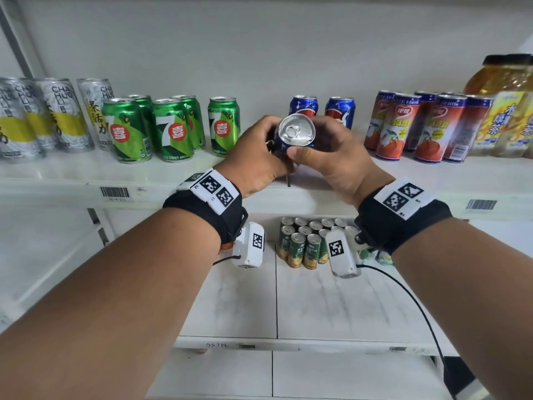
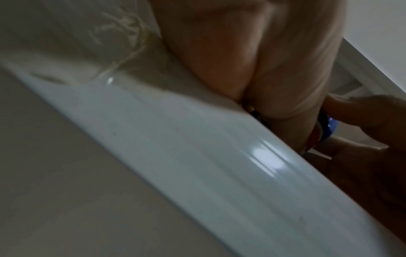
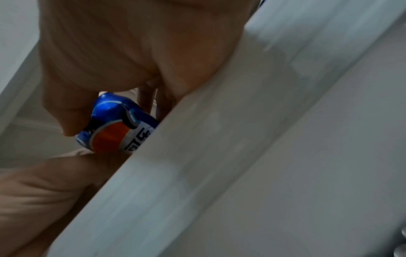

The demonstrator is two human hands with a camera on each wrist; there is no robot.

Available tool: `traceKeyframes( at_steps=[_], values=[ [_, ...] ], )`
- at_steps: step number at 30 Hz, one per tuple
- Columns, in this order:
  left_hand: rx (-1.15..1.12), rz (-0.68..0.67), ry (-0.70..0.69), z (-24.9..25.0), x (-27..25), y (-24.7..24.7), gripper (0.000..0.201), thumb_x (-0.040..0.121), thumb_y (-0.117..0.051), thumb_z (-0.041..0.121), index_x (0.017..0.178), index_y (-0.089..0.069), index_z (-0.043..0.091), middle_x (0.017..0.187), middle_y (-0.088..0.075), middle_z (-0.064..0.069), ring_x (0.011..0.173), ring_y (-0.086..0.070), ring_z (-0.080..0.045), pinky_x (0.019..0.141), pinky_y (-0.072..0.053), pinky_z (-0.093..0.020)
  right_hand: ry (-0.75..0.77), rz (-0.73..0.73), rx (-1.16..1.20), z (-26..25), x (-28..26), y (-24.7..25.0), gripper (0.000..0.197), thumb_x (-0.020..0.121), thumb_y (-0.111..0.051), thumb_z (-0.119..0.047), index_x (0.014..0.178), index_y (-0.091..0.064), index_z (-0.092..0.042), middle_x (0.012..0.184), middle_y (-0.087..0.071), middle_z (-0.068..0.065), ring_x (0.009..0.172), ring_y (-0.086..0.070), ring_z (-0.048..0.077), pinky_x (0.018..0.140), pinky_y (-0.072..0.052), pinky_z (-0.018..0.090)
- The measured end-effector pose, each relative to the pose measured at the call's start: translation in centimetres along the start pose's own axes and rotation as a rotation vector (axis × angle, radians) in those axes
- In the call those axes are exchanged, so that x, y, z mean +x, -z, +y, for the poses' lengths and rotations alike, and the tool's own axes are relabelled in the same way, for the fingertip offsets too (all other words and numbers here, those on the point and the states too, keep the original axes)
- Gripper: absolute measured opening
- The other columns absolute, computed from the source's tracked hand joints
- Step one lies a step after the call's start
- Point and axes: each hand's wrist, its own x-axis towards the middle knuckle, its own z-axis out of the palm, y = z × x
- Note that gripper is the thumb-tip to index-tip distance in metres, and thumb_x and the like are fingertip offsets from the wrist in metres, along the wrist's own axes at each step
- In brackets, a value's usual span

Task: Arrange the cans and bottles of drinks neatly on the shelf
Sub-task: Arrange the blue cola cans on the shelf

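Note:
A blue Pepsi can (image 1: 295,130) is held above the front of the upper shelf (image 1: 72,171), its silver top tilted toward me. My left hand (image 1: 261,148) wraps its left side and my right hand (image 1: 326,151) grips its right side, thumb across the front. The right wrist view shows the can (image 3: 114,123) between thumb and fingers above the shelf lip (image 3: 197,156). In the left wrist view only a sliver of the can (image 2: 323,132) shows past my palm. Two more Pepsi cans (image 1: 304,106) (image 1: 340,111) stand behind.
On the upper shelf stand silver-yellow tea cans (image 1: 43,116) at left, green 7-Up cans (image 1: 173,128), red juice cans (image 1: 418,128) and yellow tea bottles (image 1: 501,111) at right. Small green cans (image 1: 305,243) are grouped on the lower shelf (image 1: 230,298).

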Motion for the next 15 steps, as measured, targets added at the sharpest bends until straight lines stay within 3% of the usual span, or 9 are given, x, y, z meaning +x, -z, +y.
traceKeyframes(
  at_steps=[5, 8, 11, 15],
  values=[
    [0.030, -0.007, -0.018, 0.24, -0.18, -0.13, 0.076, 0.069, -0.088, -0.015, 0.134, -0.055, 0.006, 0.119, -0.070, -0.008, 0.102, -0.067, -0.015, 0.092, -0.063, -0.043, 0.041, -0.006, -0.099, 0.01, -0.28, -0.35, 0.065, 0.079, -0.089, -0.003, 0.135, -0.057, -0.003, 0.130, -0.070, 0.011, 0.123, -0.067, 0.020, 0.108, -0.053, 0.030],
    [0.032, -0.016, -0.029, 0.05, -0.03, -0.16, 0.073, 0.073, -0.089, -0.009, 0.136, -0.055, 0.007, 0.119, -0.070, -0.007, 0.099, -0.066, -0.010, 0.088, -0.062, -0.032, 0.036, 0.007, -0.079, 0.13, -0.18, -0.25, 0.061, 0.082, -0.087, -0.006, 0.136, -0.058, -0.005, 0.128, -0.072, 0.007, 0.121, -0.068, 0.016, 0.104, -0.054, 0.029],
    [0.020, -0.023, -0.026, -0.31, 0.19, 0.05, 0.069, 0.078, -0.092, 0.004, 0.136, -0.057, 0.013, 0.116, -0.069, 0.005, 0.093, -0.065, 0.005, 0.084, -0.056, -0.017, 0.033, 0.027, -0.011, 0.26, 0.01, -0.24, 0.046, 0.090, -0.080, -0.007, 0.133, -0.063, -0.008, 0.119, -0.076, -0.002, 0.113, -0.071, 0.010, 0.095, -0.056, 0.024],
    [-0.026, -0.027, -0.022, -0.42, 0.18, 0.13, 0.069, 0.077, -0.094, 0.004, 0.136, -0.059, 0.015, 0.121, -0.072, 0.002, 0.100, -0.070, 0.002, 0.091, -0.059, -0.022, 0.015, 0.037, 0.044, 0.39, 0.21, -0.31, 0.042, 0.094, -0.076, -0.017, 0.133, -0.062, -0.008, 0.121, -0.075, 0.004, 0.118, -0.071, 0.022, 0.104, -0.056, 0.040]
  ],
)
